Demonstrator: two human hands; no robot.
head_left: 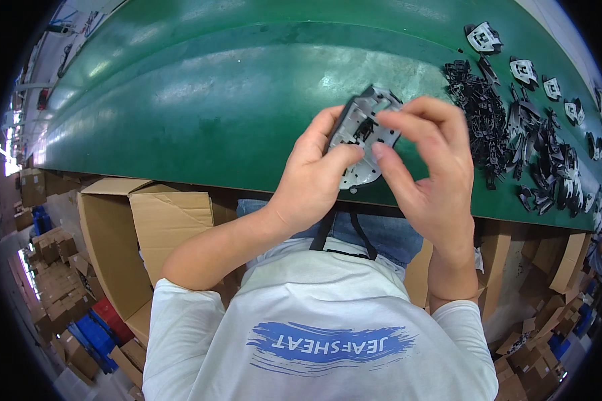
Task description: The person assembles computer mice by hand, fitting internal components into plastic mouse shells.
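Note:
My left hand (318,164) grips a grey and black moulded plastic housing (353,172) by its left side, thumb laid over the inner face. The housing is tilted above the green table near its front edge, its hollow inside facing up. Small black pieces (364,129) sit in its middle. My right hand (435,160) is at the housing's right side, thumb and forefinger curved and apart, their tips over or against its edge. I see nothing between those fingertips.
The green table (201,100) spans the view. At its right lie a heap of black plastic parts (478,120) and several grey-and-black housings (483,38). An open cardboard box (114,250) stands below the table's edge at left, with more cartons (572,264) at right.

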